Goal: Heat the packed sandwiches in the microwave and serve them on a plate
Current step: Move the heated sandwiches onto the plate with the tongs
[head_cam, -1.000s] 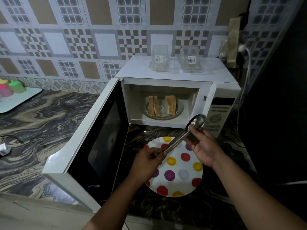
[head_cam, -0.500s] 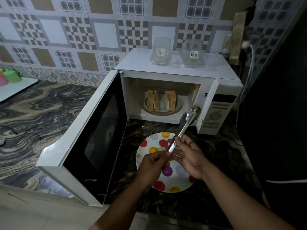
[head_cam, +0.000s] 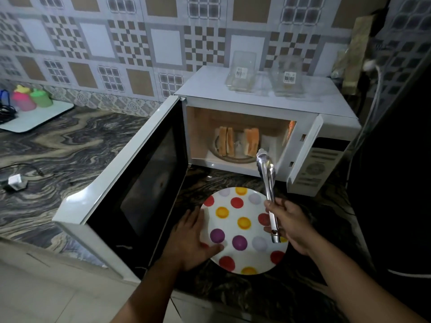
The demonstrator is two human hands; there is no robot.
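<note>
Two sandwiches [head_cam: 238, 142] stand on edge on the glass turntable inside the white microwave [head_cam: 261, 108], whose door [head_cam: 130, 178] swings wide open to the left. A white plate with coloured dots [head_cam: 242, 229] lies on the counter in front of it. My right hand [head_cam: 288, 226] grips metal tongs [head_cam: 267, 183] by the handle end, over the plate's right side, tips pointing up toward the microwave opening. My left hand [head_cam: 192, 241] rests flat on the plate's left rim with fingers spread.
Two empty clear plastic sandwich packs [head_cam: 263, 75] stand on top of the microwave. A white tray with coloured cups [head_cam: 30, 106] sits far left on the marbled counter [head_cam: 58, 150], near a charger and cable [head_cam: 16, 180]. A dark surface rises at the right.
My left hand has let go of the tongs and dropped onto the plate's left rim. The right hand now holds the tongs alone, turned more upright.
</note>
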